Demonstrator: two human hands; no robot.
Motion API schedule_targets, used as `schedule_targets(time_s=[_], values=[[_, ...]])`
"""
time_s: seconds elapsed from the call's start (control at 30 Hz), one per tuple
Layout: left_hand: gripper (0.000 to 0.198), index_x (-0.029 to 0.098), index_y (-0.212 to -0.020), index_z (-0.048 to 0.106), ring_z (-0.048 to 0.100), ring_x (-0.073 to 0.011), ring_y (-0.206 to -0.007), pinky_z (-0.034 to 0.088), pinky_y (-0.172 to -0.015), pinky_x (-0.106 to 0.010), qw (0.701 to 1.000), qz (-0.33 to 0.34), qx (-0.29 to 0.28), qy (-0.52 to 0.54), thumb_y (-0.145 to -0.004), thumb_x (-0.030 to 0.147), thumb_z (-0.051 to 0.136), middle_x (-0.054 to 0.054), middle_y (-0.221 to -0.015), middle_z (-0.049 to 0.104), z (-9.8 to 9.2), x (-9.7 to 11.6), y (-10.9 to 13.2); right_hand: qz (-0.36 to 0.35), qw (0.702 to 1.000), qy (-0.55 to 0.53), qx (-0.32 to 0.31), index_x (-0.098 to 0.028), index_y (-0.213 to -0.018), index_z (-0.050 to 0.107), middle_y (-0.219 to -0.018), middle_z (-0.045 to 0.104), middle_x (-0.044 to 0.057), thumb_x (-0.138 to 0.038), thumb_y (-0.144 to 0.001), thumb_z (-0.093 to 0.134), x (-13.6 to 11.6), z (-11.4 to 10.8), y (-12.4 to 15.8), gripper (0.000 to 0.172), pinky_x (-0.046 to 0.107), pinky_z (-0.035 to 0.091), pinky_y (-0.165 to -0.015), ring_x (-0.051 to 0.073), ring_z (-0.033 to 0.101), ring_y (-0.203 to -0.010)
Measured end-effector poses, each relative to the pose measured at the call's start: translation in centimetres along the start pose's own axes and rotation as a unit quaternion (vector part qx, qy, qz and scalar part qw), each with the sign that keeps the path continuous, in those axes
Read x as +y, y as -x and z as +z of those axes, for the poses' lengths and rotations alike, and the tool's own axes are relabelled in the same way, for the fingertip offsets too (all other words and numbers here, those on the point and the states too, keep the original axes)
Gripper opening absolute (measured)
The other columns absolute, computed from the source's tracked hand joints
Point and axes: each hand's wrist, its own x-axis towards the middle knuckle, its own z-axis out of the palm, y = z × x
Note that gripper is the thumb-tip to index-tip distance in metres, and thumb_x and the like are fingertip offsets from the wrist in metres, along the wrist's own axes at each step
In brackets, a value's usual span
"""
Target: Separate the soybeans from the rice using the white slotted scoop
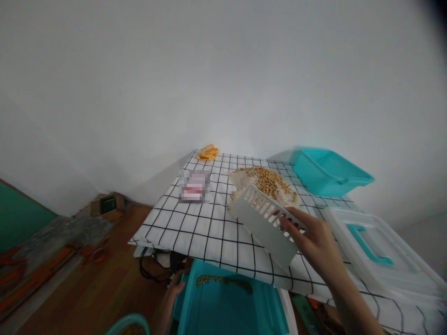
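My right hand [312, 232] grips a white plastic basket [265, 228] with a row of slots, its fingers at the slots. The basket is tilted over the front of the table, beside a pile of yellow soybeans [268, 181] and pale grain [240, 179] that looks like rice. Below the table edge, my left hand [173, 295] closes on the left side of a teal bin [223, 316]. Some beans [213, 279] lie in that bin along its far end. Part of the left hand's fingers is hidden behind the bin wall.
A teal tub [321, 174] stands at the table's back right, near a clear lid [380, 251] with a teal handle. A yellow cloth [208, 152] and a blurred-out pink item [194, 186] lie left on the checked tablecloth [206, 228]. A teal bowl [127, 321] sits low left.
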Motion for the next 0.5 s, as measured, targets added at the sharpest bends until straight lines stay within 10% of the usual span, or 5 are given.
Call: schedule_targets(time_s=[0.5], values=[[0.053, 0.028, -0.060, 0.080, 0.072, -0.0370, -0.086, 0.052, -0.082, -0.040, 1.000, 0.001, -0.015, -0.013, -0.025, 0.067, 0.088, -0.001, -0.064, 0.081, -0.8, -0.5, -0.8, -0.020, 1.000, -0.004, -0.006, -0.019, -0.086, 0.068, -0.065, 0.068, 0.003, -0.040, -0.091, 0.051, -0.2, 0.4, -0.6, 0.028, 0.026, 0.043, -0.047, 0.018, 0.062, -0.054]])
